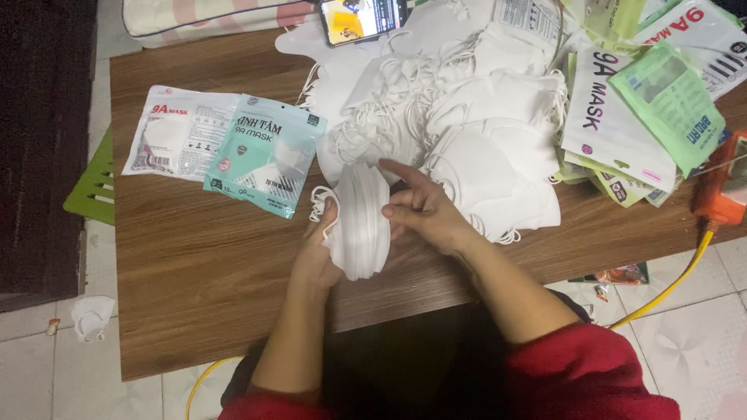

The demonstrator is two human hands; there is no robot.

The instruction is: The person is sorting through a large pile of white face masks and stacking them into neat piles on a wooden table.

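A stack of folded white face masks [362, 222] stands on edge above the wooden table [194, 272]. My left hand [317, 253] grips the stack from the left and below, with ear loops dangling by its fingers. My right hand [424, 208] presses against the stack's right side, index finger stretched over the top. Both sleeves are red. Behind the hands lies a big loose pile of white masks [459, 117].
Two filled mask packets, a white one [180, 132] and a teal one [266, 154], lie at the left. Several empty packets [638, 101] are heaped at the right, next to an orange device [727, 183] with a yellow cable [669, 284]. A phone [364, 19] lies at the far edge. One mask [92, 317] lies on the floor.
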